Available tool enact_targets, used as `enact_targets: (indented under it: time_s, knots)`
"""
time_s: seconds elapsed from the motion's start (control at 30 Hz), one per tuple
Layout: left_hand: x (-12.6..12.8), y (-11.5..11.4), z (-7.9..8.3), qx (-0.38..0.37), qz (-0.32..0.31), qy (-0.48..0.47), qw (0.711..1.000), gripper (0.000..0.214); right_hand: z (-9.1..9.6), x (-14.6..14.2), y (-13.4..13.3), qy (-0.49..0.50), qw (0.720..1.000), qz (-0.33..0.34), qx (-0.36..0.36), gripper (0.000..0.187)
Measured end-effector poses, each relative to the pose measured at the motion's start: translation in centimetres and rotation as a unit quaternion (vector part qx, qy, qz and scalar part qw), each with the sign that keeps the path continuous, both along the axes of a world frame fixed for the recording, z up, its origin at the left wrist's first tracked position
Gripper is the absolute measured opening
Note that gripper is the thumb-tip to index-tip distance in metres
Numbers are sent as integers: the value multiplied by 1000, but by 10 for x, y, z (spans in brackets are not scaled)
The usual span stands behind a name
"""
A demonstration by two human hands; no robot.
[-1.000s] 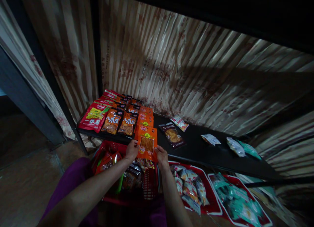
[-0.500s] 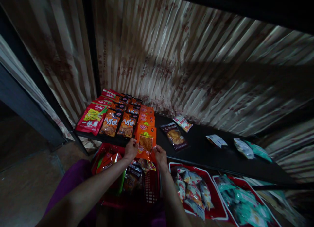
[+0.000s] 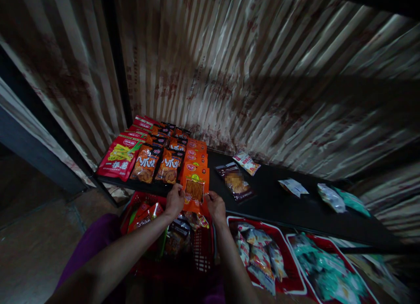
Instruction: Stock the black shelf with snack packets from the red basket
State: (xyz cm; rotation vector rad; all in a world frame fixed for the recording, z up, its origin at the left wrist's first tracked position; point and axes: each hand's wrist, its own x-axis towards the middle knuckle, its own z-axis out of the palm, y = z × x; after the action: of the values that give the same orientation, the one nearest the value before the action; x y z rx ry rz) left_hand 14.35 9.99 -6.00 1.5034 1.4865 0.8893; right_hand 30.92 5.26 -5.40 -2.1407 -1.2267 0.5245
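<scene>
Head view: both hands are at an orange snack packet (image 3: pixel 194 183) with a clear window showing brown sticks, which lies at the front of a row of orange packets (image 3: pixel 197 157) on a black shelf (image 3: pixel 267 203). The left hand (image 3: pixel 175 200) pinches the packet's lower left edge between thumb and fingers; the right hand (image 3: pixel 215 207) has its fingers curled in and closed on the lower right edge. The packet thus sits between the two hands, its printed face up and its upper part reaching beyond the fingertips, while its lower end sticks out past the shelf's front edge. Left of that row lie black-and-orange packets (image 3: pixel 169 166), and farther left, red pouches (image 3: pixel 118 157) printed with green-and-yellow stalks. To the right, apart from the right hand, a dark brown packet (image 3: pixel 234 181) lies aslant, with a white-and-red packet (image 3: pixel 246 162) just behind it. Below the hands stands a red basket (image 3: pixel 202 251) holding mixed packets, partly hidden by the forearms. To its right are a second red basket (image 3: pixel 291 260) of pale packets (image 3: pixel 261 256) and a third red basket (image 3: pixel 322 241) of teal packets (image 3: pixel 331 269).
</scene>
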Motion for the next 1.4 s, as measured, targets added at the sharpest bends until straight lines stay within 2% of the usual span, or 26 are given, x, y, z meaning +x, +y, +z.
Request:
enact_targets:
  time_s: [0.17,0.33,0.47,0.6,0.83,0.97,1.13,1.27,1.4]
  knots:
    - [7,10,6,20,-20,35,999,19,15,-3,12,-101,992,-5,-69,28]
    - [11,12,-2,54,-31,49,997,35,16,-6,16,-147,982,5,-115,24]
    - [14,11,-9,95,-39,55,993,49,13,-5,17,-135,986,11,-96,23]
    - [18,10,-8,107,-49,78,990,56,13,-2,22,-124,990,7,-61,24]
    - [19,13,-1,108,-75,122,984,57,8,-1,31,-122,992,-3,-42,25]
    - [21,12,-7,132,-92,136,978,53,3,0,32,-124,992,-4,-32,26]
    - [25,11,-11,144,-89,157,973,51,5,3,35,-120,993,-5,-4,25]
    - [25,12,-5,175,-97,236,951,48,5,3,39,-122,992,-9,-8,28]
    - [26,12,-1,231,-133,295,917,46,-1,1,39,-131,991,-18,-22,36]
